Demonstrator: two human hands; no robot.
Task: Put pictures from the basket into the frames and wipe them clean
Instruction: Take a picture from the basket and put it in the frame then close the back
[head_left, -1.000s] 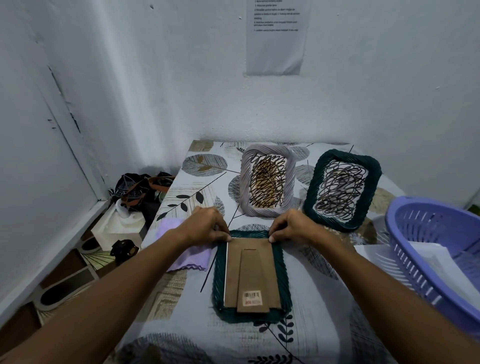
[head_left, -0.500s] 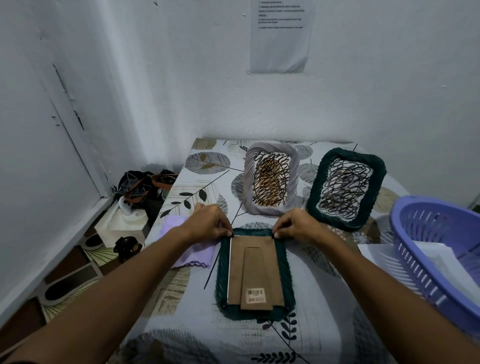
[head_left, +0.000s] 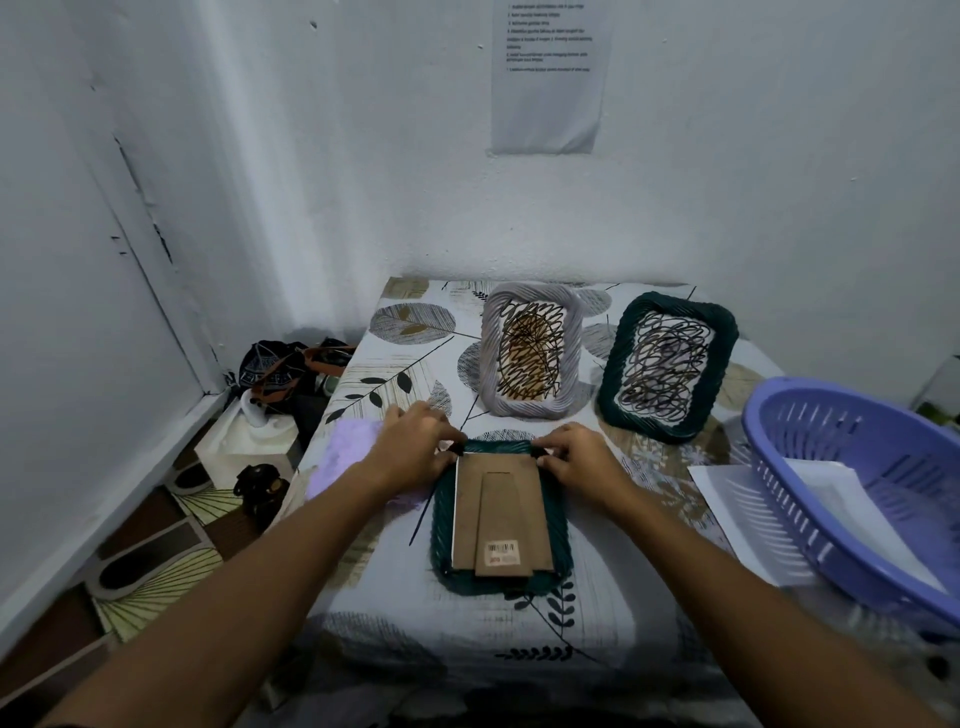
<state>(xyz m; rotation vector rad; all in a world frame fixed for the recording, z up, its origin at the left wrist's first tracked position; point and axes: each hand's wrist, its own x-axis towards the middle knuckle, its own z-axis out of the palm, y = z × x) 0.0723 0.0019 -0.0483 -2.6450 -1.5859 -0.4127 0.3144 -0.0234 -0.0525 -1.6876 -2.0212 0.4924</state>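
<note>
Dark green woven frame (head_left: 501, 582) lies face-down at lower centre of the frame, brown backing board (head_left: 501, 512) with barcode sticker up, left hand (head_left: 415, 452) and right hand (head_left: 574, 457) each pinching a small dark tab at its top corners, fingers curled, grip much as before, purple basket (head_left: 852, 499) at right edge.

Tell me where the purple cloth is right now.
In the head view, the purple cloth lies on the table's left edge, partly under the left hand, beside the face-down green frame.
</note>
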